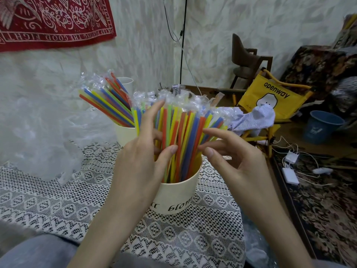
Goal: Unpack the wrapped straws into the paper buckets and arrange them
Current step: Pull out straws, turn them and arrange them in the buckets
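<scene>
Both hands are at the bundle of wrapped straws (179, 132) that stands in the near paper bucket (176, 192), the landmark for what follows. Left hand (143, 149) curls round the left side of the bundle, its thumb pressed on the front of the straws and its fingers reaching behind them. Right hand (228, 151) comes in from the right with fingers loosely bent, fingertips touching the straws at that edge; whether it truly pinches any I cannot tell, and it looks more like a nudge than a grip.

As for progress, the near bucket is already packed with straws, red, yellow, green and blue, standing roughly upright and fanning outward at the top. Clear wrapper ends still show above them, so these appear to be in their individual sleeves. Behind and to the left of the near bucket a second paper bucket (125, 132) holds another batch of straws (108, 101), leaning left and away. Farther left of it, a heap of crumpled clear plastic (44, 136) lies on the lace-covered table (58, 206), which I take to be the discarded outer packaging.

My judgement is that the filling is largely done and the work is now in arranging: evening and gathering the near bundle. No loose straws show on the table.
</scene>
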